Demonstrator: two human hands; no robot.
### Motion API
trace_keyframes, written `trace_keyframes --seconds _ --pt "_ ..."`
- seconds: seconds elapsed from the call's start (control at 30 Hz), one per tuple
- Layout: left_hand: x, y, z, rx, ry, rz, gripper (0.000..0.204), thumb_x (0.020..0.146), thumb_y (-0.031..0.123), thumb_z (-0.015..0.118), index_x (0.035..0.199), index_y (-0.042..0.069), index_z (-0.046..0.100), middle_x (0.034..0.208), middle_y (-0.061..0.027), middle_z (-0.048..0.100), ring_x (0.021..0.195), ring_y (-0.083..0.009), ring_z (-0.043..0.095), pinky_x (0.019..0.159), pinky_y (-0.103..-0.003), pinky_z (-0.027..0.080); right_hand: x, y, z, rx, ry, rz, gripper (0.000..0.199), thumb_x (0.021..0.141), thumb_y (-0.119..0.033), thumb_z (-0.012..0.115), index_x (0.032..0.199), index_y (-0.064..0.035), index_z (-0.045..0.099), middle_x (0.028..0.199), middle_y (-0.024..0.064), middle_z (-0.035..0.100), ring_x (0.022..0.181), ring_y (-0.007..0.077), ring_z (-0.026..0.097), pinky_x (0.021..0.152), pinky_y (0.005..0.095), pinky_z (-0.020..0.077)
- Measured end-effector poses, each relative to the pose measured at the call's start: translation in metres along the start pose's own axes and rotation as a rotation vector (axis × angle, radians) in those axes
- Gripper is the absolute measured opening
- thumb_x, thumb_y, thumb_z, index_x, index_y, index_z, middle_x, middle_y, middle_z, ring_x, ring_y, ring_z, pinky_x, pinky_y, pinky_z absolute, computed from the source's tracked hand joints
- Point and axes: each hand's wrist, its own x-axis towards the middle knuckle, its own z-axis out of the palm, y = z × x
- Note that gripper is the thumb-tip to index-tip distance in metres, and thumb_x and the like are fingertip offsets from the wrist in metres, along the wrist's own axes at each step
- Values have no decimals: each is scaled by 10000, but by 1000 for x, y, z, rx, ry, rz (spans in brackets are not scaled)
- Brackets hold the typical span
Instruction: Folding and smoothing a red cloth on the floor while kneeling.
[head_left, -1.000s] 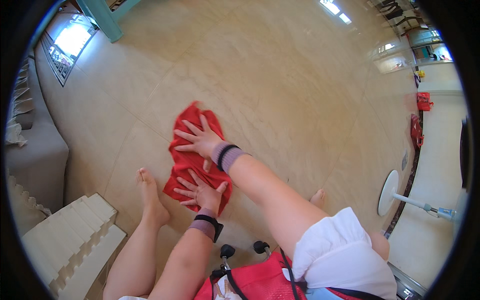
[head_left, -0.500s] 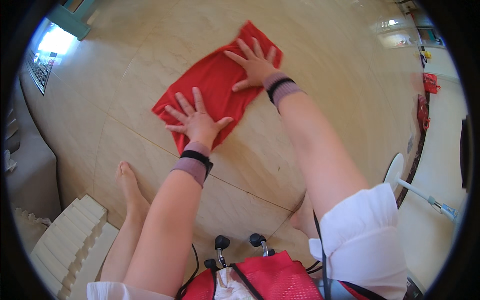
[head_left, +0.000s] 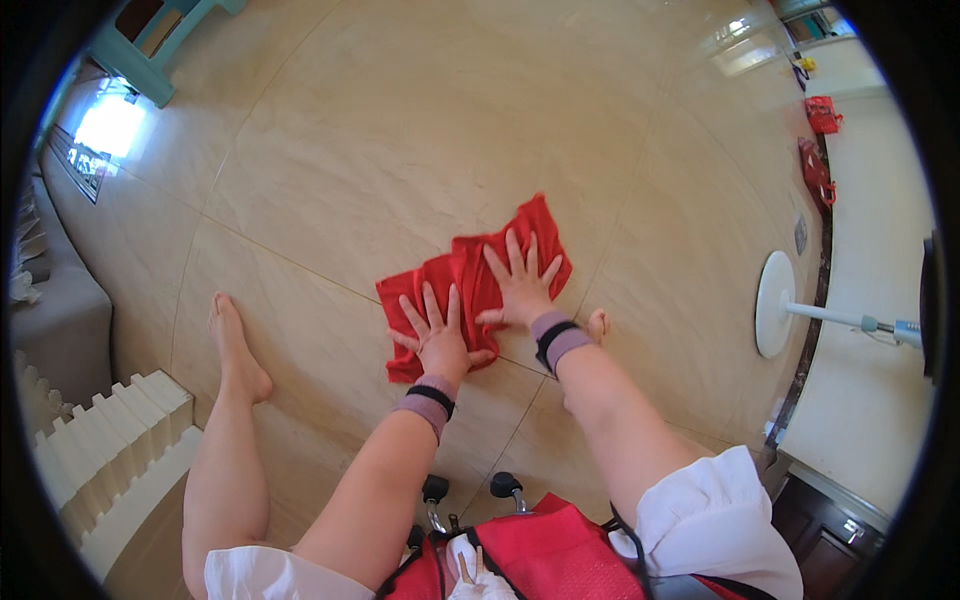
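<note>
I am wiping the floor (head_left: 330, 150) with a red cloth (head_left: 470, 280), and doing it well, as I judge it, is mostly a matter of keeping both palms flat and the weight spread evenly, so the cloth is sliding as one piece instead of bunching under my wrists. Right now it is lying crumpled in the middle, with a fold running between my hands, so I am thinking the better way is to be pressing outward a little with each palm to keep it stretched while I am pushing. I am also minding the tile joint (head_left: 290, 265) that is crossing under the cloth's near edge, since a rumpled edge could be catching there.

My left hand (head_left: 437, 335) is lying fully open, fingers spread and pointing away from me, palm down on the near left part of the cloth; it is gripping nothing, only pressing. My right hand (head_left: 520, 285) is open the same way, fingers fanned, flat on the far right part of the cloth, just beside the left one but not touching it. Each wrist is wearing a band.

The cloth is resting on the tiled floor straight ahead of me, between my knees and the open tiles beyond. My bare left foot (head_left: 235, 345) is planted on the floor well to the left of it, and a white round base (head_left: 772, 305) is standing well apart on the right
</note>
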Motion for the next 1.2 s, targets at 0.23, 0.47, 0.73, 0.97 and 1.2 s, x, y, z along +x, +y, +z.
trace_keyframes --seconds 0.23,0.47,0.73,0.97,1.2 --pt "-55 -14 59 105 -131 -2 1500 565 717 891 1688 286 -4 1730 -185 -176 1525 -560 -219 1071 -878 27 -77 -10 38 87 -88 -55 1331 593 -626 908 1668 -376 162 1753 122 -106 1581 475 -121 1108 858 -11" --pt "-15 -13 24 -37 36 -208 1453 633 703 872 1684 235 -15 1735 -179 -148 1524 -581 -191 1074 -877 37 -31 -6 26 163 -2 -150 1197 680 -787 760 1660 -379 208 1754 131 -83 1566 505 -145 1072 878 -49" --pt "75 27 -49 -16 160 -387 1469 620 697 888 1683 221 -7 1720 -216 -158 1525 -596 -148 1076 -875 113 106 -9 -77 -21 139 -413 1207 575 -757 835 1615 -454 302 1766 31 21 1604 410 -54 1138 847 3" --pt "143 104 -79 6 224 -278 1437 646 752 838 1684 223 -2 1720 -236 -147 1522 -600 -155 1075 -875 85 165 72 -124 -89 208 -336 1204 613 -801 792 1632 -464 246 1766 -15 60 1614 372 -36 1133 846 6" --pt "148 194 -62 213 144 -46 1429 662 810 776 1681 254 -58 1739 -198 -110 1547 -567 -118 1075 -875 108 112 219 -90 101 235 39 1238 630 -784 798 1652 -412 206 1765 66 -15 1600 429 -73 1116 851 -15"
